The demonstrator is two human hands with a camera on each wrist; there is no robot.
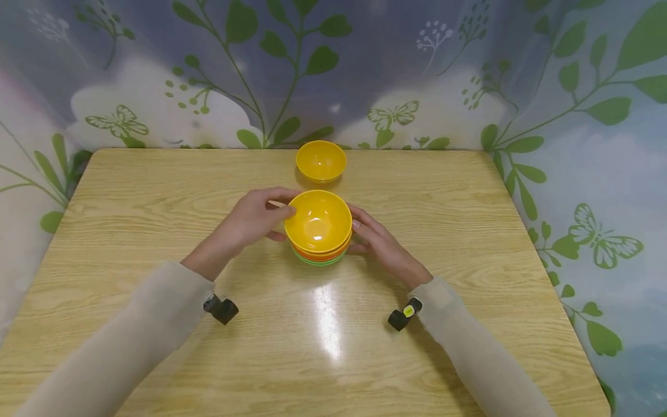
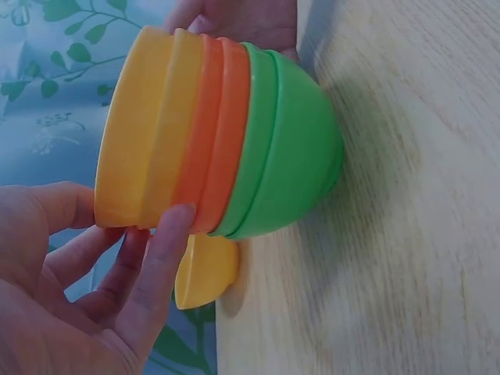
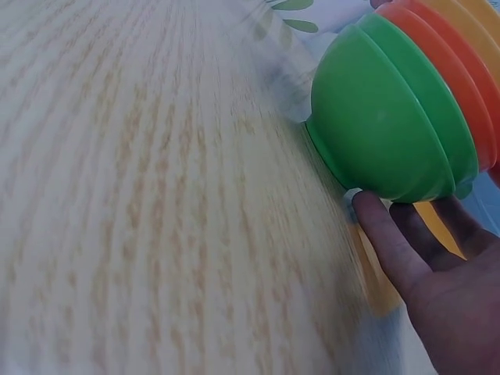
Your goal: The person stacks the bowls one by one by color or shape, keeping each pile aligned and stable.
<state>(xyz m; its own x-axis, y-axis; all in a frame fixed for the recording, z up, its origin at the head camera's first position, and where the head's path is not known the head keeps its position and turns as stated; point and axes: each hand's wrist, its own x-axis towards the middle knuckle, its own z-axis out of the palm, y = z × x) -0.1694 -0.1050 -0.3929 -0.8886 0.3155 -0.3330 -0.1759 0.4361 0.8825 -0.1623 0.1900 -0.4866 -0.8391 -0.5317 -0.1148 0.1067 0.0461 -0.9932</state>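
Note:
A stack of bowls stands in the middle of the table, with yellow ones on top, orange ones in the middle and green ones at the bottom. My left hand holds the stack from its left side, thumb at the top yellow rim and fingers spread round the outer wall. On the opposite side, my right hand touches the stack with nearly straight fingers. In the right wrist view, its fingertips lie against the lower green bowl. Behind the stack sits a single yellow bowl.
The wooden table ends at the back against a curtain printed with leaves and butterflies, which also runs down the right side. The single bowl stands close to the table's far edge. A small black camera hangs at each wrist.

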